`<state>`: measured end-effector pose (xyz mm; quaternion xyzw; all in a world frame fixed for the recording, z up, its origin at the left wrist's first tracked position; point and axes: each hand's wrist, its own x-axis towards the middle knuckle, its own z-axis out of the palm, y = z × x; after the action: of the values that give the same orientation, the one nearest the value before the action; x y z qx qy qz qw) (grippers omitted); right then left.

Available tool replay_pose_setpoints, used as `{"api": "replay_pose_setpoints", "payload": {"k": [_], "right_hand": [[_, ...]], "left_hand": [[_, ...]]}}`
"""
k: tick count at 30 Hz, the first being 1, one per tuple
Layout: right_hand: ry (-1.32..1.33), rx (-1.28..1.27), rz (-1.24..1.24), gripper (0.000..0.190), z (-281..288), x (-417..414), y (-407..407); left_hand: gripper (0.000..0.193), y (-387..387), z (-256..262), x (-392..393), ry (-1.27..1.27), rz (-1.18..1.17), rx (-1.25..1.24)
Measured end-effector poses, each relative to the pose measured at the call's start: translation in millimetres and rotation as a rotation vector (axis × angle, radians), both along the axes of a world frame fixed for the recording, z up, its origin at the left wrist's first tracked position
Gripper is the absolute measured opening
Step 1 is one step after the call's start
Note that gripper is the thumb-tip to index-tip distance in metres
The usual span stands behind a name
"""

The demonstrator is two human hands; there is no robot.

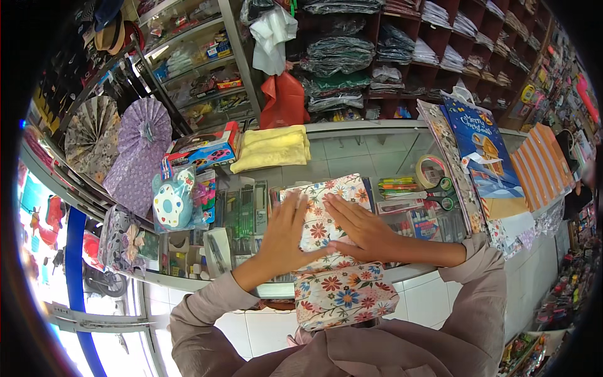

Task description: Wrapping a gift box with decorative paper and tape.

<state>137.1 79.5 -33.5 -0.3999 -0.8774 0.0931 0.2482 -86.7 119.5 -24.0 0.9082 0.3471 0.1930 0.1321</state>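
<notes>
White floral wrapping paper (318, 231) with red, blue and orange flowers lies on the glass counter in front of me. Its near part (346, 297) hangs past the counter's front edge towards my body. My left hand (288, 238) rests flat on the paper's left side, fingers pointing away from me. My right hand (365, 231) lies flat across its right side, fingers angled to the far left. The thumbs meet or nearly meet in the middle. Neither hand grips anything. A dark edge (370, 193) shows at the paper's right; what it belongs to is hidden.
Right of the paper are green-handled scissors (443, 193), a tape roll (431, 167) and a blue Christmas gift bag (485, 146). To the left lie a bagged blue toy (174, 200), a boxed toy car (202, 148) and folded yellow cloth (271, 148). The glass counter (386, 141) holds stationery.
</notes>
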Motion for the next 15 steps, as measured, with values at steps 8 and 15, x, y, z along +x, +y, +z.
{"api": "replay_pose_setpoints", "payload": {"k": [8,15], "right_hand": [[-0.1,0.028,-0.095,0.074,12.8,20.6,-3.0],[-0.199,-0.028,-0.135,0.073,23.7,26.0,-3.5]], "left_hand": [[0.108,0.7,-2.1,-2.9,0.182,0.081,0.171],[0.112,10.6,5.4,3.6,0.325,0.033,0.203]]}}
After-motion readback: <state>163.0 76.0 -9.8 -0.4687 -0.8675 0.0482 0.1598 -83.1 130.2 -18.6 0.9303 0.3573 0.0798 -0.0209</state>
